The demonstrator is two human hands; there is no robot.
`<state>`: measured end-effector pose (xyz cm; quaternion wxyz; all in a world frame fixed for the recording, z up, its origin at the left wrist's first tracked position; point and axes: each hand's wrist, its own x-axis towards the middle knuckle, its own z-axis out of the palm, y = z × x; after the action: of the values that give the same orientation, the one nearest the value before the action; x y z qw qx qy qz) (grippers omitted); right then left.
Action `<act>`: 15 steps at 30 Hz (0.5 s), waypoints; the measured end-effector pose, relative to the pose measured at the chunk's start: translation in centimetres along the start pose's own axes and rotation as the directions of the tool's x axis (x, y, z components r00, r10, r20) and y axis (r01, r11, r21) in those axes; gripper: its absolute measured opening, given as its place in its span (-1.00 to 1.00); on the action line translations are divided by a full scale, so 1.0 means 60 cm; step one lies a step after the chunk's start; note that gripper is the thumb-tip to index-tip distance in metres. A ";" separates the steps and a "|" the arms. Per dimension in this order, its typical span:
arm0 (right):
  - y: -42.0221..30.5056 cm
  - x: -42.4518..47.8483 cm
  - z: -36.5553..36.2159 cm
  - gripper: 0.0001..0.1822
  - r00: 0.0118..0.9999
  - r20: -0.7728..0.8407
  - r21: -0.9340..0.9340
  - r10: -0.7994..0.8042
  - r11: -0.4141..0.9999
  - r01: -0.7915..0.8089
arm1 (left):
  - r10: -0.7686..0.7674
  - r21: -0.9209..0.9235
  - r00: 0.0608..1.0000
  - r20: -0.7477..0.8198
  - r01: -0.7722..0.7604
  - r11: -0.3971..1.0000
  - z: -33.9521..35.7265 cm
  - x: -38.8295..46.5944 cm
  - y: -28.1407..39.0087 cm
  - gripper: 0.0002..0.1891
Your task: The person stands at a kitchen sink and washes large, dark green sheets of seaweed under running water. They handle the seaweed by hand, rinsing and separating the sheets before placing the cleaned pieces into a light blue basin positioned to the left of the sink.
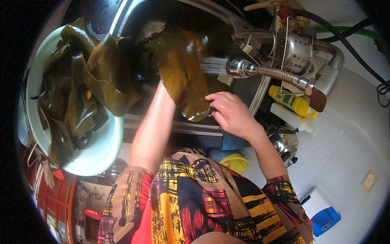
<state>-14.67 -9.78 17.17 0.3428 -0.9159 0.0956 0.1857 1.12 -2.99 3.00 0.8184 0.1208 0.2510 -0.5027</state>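
Note:
A broad, wet, brown-green leaf-like sheet (186, 76) hangs over the sink (198, 126); I cannot tell whether it is kelp or another large leaf. Water sprays onto its right side from a flexible faucet's spray head (236, 67). My right hand (233, 111) pinches the sheet's lower right edge between thumb and fingers. My left forearm (154, 131) reaches behind the sheet, which hides the left hand. More such sheets (73, 88) lie heaped in a pale green basin (100, 157) on the left, some draping over its rim.
A perforated metal holder (295, 53) and hoses (338, 30) are near the faucet. Beyond the sink's right edge lie a yellow bottle (289, 100) and a metal kettle-like pot (283, 141). A yellow container (236, 163) sits below, beside a blue cloth (232, 141).

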 end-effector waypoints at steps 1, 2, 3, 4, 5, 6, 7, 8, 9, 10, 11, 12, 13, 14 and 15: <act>0.012 -0.006 -0.004 -0.84 0.999 -0.022 0.000 0.038 0.999 -0.038 | 0.012 -0.018 1.000 0.016 -0.012 1.000 0.003 0.002 0.007 -0.51; 0.023 -0.013 -0.007 -0.83 0.998 -0.040 -0.054 0.042 0.998 -0.044 | 0.018 -0.025 0.999 0.030 -0.017 1.000 0.004 -0.002 0.012 -0.52; 0.035 -0.020 -0.009 -0.82 0.997 -0.057 -0.110 0.049 0.992 -0.055 | 0.019 -0.033 0.999 0.038 -0.018 0.999 0.003 -0.007 0.013 -0.53; 0.047 -0.026 -0.008 -0.80 0.997 -0.065 -0.171 0.043 0.984 -0.053 | 0.014 -0.044 0.999 0.043 -0.012 0.999 0.001 -0.014 0.012 -0.55; 0.060 -0.031 -0.004 -0.79 0.997 -0.073 -0.232 0.036 0.971 -0.052 | 0.011 -0.053 0.999 0.047 -0.008 0.999 -0.001 -0.019 0.008 -0.56; 0.074 -0.036 0.002 -0.77 0.997 -0.077 -0.291 0.028 0.955 -0.049 | 0.010 -0.062 0.999 0.049 -0.007 0.998 -0.001 -0.027 0.004 -0.57; 0.088 -0.043 0.012 -0.76 0.995 -0.094 -0.298 0.045 0.952 -0.072 | 0.001 -0.072 0.999 0.053 0.002 0.997 -0.003 -0.030 -0.003 -0.58; 0.105 -0.051 0.025 -0.74 0.992 -0.111 -0.306 0.063 0.947 -0.094 | -0.009 -0.079 0.998 0.057 0.014 0.997 -0.004 -0.033 -0.011 -0.60; 0.124 -0.057 0.039 -0.72 0.989 -0.128 -0.304 0.077 0.946 -0.113 | -0.014 -0.054 0.998 0.059 0.017 0.998 -0.004 -0.037 -0.018 -0.61; 0.141 -0.061 0.050 -0.68 0.990 -0.096 -0.304 0.106 0.944 -0.130 | -0.012 -0.019 0.998 0.068 0.013 1.000 -0.004 -0.036 -0.024 -0.62; 0.153 -0.064 0.064 -0.67 0.987 -0.083 -0.296 0.134 0.943 -0.153 | 0.000 0.048 0.996 0.087 -0.004 0.999 -0.003 -0.041 -0.031 -0.64; 0.167 -0.067 0.077 -0.66 0.984 -0.071 -0.285 0.165 0.942 -0.179 | 0.018 0.211 0.993 0.120 -0.043 0.977 -0.003 -0.043 -0.038 -0.61; 0.176 -0.070 0.088 -0.66 0.979 -0.059 -0.277 0.197 0.939 -0.205 | 0.036 0.364 0.987 0.155 -0.091 0.927 -0.004 -0.045 -0.045 -0.58; 0.182 -0.073 0.096 -0.64 0.972 -0.029 -0.262 0.234 0.937 -0.233 | 0.045 0.505 0.980 0.194 -0.139 0.852 -0.004 -0.048 -0.056 -0.55; 0.189 -0.078 0.102 -0.63 0.963 0.000 -0.245 0.269 0.934 -0.261 | -0.028 0.413 0.987 0.160 -0.041 0.910 0.008 -0.060 -0.060 -0.57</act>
<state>-24.07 -13.95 8.08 0.2017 -0.9263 0.1892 0.2558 -3.25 -2.15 5.54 0.7935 0.2511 0.0705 -0.5499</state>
